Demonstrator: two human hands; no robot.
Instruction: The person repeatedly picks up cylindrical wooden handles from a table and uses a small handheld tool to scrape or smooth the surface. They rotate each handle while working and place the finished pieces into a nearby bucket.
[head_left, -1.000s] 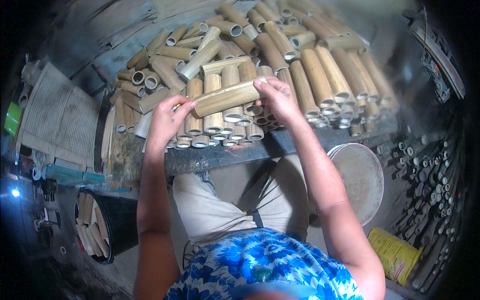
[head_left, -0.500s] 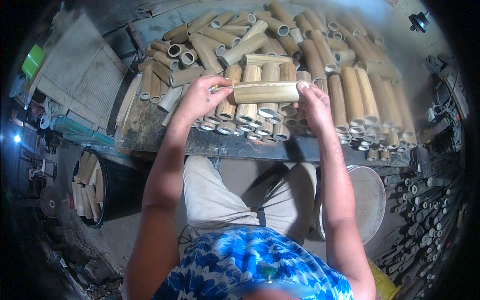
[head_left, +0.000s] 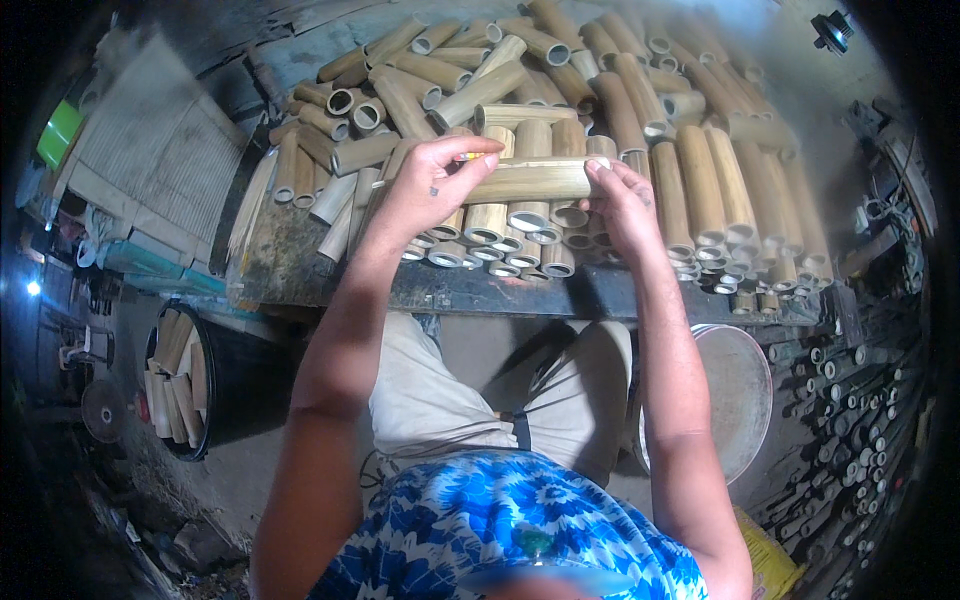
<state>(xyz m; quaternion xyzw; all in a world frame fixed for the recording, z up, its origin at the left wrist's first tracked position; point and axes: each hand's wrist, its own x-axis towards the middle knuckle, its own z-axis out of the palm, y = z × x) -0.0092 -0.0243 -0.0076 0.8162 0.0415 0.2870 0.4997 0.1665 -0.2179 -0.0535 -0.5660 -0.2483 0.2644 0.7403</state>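
I hold a short bamboo tube [head_left: 530, 180] crosswise over a stack of cut bamboo tubes. My left hand [head_left: 435, 185] grips its left end, and a small yellow-orange thing shows between the thumb and fingers. My right hand [head_left: 620, 200] holds its right end. Below the tube, a row of bamboo tubes [head_left: 510, 225] lies with open ends facing me on a dark workbench [head_left: 330, 275]. Many more bamboo tubes [head_left: 700, 170] are piled across the bench behind and to the right.
A black bin [head_left: 215, 385] holding bamboo pieces stands at my lower left. A round pale basin [head_left: 740, 400] sits at my right, by thin bamboo sticks [head_left: 850, 420]. A woven mat [head_left: 160, 150] lies left of the bench. A yellow bag [head_left: 770, 560] is at lower right.
Both hands kept hold of the bamboo tube while it levelled out from a slight tilt. My head moved, shifting the bench and pile lower in view.
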